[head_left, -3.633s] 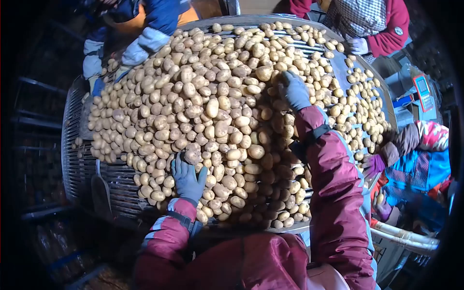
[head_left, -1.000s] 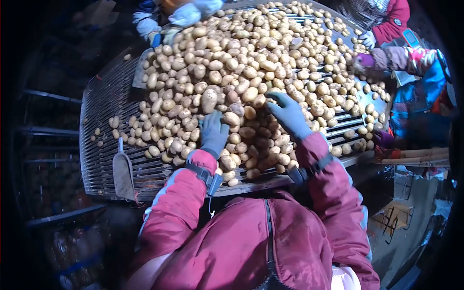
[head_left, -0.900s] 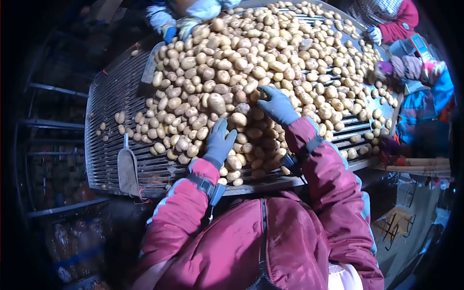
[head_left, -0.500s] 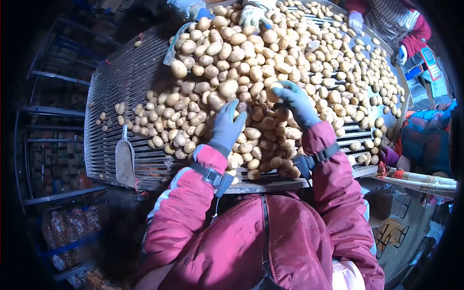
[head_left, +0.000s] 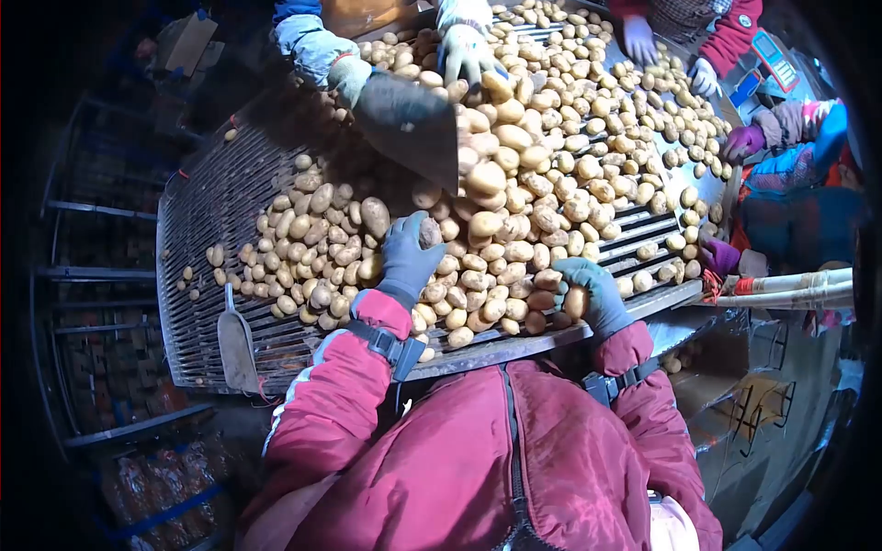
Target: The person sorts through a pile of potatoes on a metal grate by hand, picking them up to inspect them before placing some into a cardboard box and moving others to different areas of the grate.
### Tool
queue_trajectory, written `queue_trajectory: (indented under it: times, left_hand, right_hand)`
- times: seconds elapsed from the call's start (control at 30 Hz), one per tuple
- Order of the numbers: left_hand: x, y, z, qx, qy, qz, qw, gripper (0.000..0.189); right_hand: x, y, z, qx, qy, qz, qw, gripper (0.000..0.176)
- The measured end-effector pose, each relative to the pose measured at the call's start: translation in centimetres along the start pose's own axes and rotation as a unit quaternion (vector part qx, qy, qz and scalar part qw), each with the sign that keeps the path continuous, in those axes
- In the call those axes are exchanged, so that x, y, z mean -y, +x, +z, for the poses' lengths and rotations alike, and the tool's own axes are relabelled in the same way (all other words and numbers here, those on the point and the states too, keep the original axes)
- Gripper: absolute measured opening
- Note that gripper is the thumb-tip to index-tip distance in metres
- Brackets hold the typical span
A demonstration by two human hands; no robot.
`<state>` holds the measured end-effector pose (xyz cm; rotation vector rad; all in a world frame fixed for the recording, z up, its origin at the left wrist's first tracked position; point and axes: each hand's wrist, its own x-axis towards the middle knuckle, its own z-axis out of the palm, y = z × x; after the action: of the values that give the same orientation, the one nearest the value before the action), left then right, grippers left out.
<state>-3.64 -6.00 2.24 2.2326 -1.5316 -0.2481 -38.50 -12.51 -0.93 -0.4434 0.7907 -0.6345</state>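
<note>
Taking the scoop [head_left: 239,349] as landmark: it lies flat on the slatted table [head_left: 216,312], handle end away from the wearer. Potatoes [head_left: 542,216] start just right of the scoop w/ a few strays, & heap up thicker further right & beyond it.

Left hand [head_left: 411,257], gloved grey-blue, is right of the scoop & a bit beyond it. Fingers half-curled round 1 dark potato [head_left: 429,232], w/ other spuds touching close about.

Right hand [head_left: 595,296], same glove type, is well right of the scoop, near the table's front edge. Fingers bent, approx. half closed, w/ 1 potato [head_left: 575,303] in the grip; a few reddish ones sit just beside the fingertips.

Beyond & right of the scoop, a co-worker grips a dark shovel [head_left: 404,119] w/ 1 hand, its blade over the heap; that person's other gloved hand [head_left: 466,55] reaches onto the spuds.

Far right of & beyond the scoop, red sleeves [head_left: 735,41] end in 2 pale-gloved hands at the table rim. Also far right of the scoop: 2 purple gloves [head_left: 742,144], 1 of them lower by 2 pale poles [head_left: 790,289]. A handheld device [head_left: 774,62] w/ screen is up behind there too.
</note>
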Motion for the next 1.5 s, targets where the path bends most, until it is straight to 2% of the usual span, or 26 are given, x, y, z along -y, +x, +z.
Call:
queue_trajectory:
  times: [0.13,0.17,0.27,0.33,0.37,0.4,0.43,0.53,0.57,0.63,0.67,0.73,0.87,0.97,1.03,1.07,1.13,1.2,1.23,1.27,1.33,1.37,1.4,1.43,1.47,1.5]
  left_hand:
    - [-0.9,-1.0,-0.9,-0.018,-0.085,0.017,0.996,0.070]
    - [-1.8,-1.4,-1.8,0.002,-0.119,0.013,0.993,0.072]
    - [-3.7,-3.1,-3.0,0.038,-0.177,0.035,0.983,0.074]
    - [-3.6,-4.8,-2.2,0.016,-0.152,0.054,0.987,0.075]
    - [-3.9,-5.3,-2.4,0.076,-0.191,0.050,0.977,0.075]
    - [-3.9,-6.0,-2.1,0.092,-0.184,0.084,0.975,0.076]
    - [-3.9,-6.7,-1.7,0.108,-0.178,0.119,0.971,0.076]
    - [-4.4,-8.6,-1.0,0.150,-0.161,0.210,0.953,0.075]
    - [-4.7,-9.1,-0.9,0.160,-0.158,0.226,0.948,0.074]
    - [-5.5,-10.3,-0.4,0.179,-0.152,0.249,0.940,0.072]
    - [-5.8,-10.6,-0.3,0.189,-0.150,0.260,0.935,0.071]
    - [-6.1,-11.1,-0.2,0.206,-0.146,0.279,0.927,0.070]
    - [-5.1,-10.4,0.0,0.223,-0.113,0.302,0.920,0.067]
    - [-2.3,-8.7,1.4,0.179,0.006,0.295,0.938,0.065]
    - [-0.1,-7.3,3.2,0.135,0.093,0.282,0.945,0.064]
    - [0.9,-6.5,4.1,0.106,0.116,0.279,0.947,0.063]
    - [2.2,-5.9,4.3,0.036,0.106,0.282,0.953,0.064]
    - [2.7,-5.7,4.3,0.037,0.098,0.295,0.950,0.066]
    - [3.4,-5.3,4.3,0.049,0.095,0.295,0.950,0.067]
    - [2.7,-5.5,3.9,0.058,0.095,0.280,0.953,0.068]
    - [2.5,-5.7,3.7,0.054,0.107,0.283,0.952,0.068]
    - [2.4,-5.8,3.6,0.052,0.111,0.284,0.951,0.069]
    - [2.3,-5.9,3.6,0.050,0.113,0.286,0.950,0.069]
    - [2.5,-5.8,3.7,0.052,0.110,0.286,0.950,0.068]
    - [2.7,-5.7,3.7,0.049,0.095,0.299,0.948,0.067]
    - [2.7,-5.8,3.7,0.051,0.093,0.301,0.948,0.067]
  right_hand:
    - [-1.3,-1.6,2.6,-0.026,-0.043,0.040,0.998,0.029]
    - [-2.1,-1.2,2.7,-0.003,-0.131,0.007,0.991,0.029]
    - [-3.1,-1.4,3.7,0.041,-0.156,-0.003,0.987,0.028]
    - [-3.4,-2.0,4.8,0.073,-0.289,-0.089,0.950,0.026]
    - [-3.4,-2.3,5.5,0.076,-0.166,0.014,0.983,0.027]
    - [-3.2,-2.5,6.3,0.052,-0.039,0.114,0.991,0.029]
    - [-3.9,-2.8,6.6,0.067,-0.093,0.044,0.992,0.031]
    - [-4.3,-4.5,9.0,0.035,0.003,0.081,0.996,0.037]
    - [-4.3,-5.1,9.5,0.053,0.001,0.080,0.995,0.037]
    - [-5.1,-5.7,9.2,0.084,-0.034,0.069,0.993,0.034]
    - [-6.4,-5.5,9.5,0.030,-0.026,0.030,0.999,0.030]
    - [-5.3,-7.4,9.0,0.104,-0.024,0.074,0.992,0.027]
    - [-5.8,-9.1,7.0,0.083,-0.035,0.021,0.996,0.025]
    - [-6.1,-11.1,5.1,0.016,-0.109,-0.084,0.990,0.024]
    - [-6.6,-12.9,3.7,-0.051,-0.098,-0.116,0.987,0.024]
    - [-7.0,-13.7,2.4,-0.062,-0.049,-0.106,0.991,0.023]
    - [-8.2,-15.2,0.1,-0.076,0.071,-0.098,0.990,0.022]
    - [-9.7,-17.5,-2.7,-0.154,0.030,-0.150,0.976,0.024]
    - [-10.4,-18.7,-4.0,-0.195,0.006,-0.172,0.966,0.026]
    - [-11.0,-20.0,-5.2,-0.267,0.033,-0.147,0.952,0.026]
    - [-14.0,-22.5,-10.3,-0.291,0.103,-0.184,0.933,0.021]
    - [-13.8,-24.6,-9.7,-0.398,0.115,-0.173,0.894,0.021]
    - [-14.9,-26.1,-12.7,-0.448,0.092,-0.152,0.876,0.021]
    - [-18.8,-28.3,-18.0,-0.493,-0.140,-0.166,0.843,0.022]
    - [-22.5,-30.5,-23.2,-0.554,-0.356,-0.157,0.736,0.023]
    - [-25.1,-33.6,-26.0,-0.567,-0.527,-0.105,0.625,0.026]
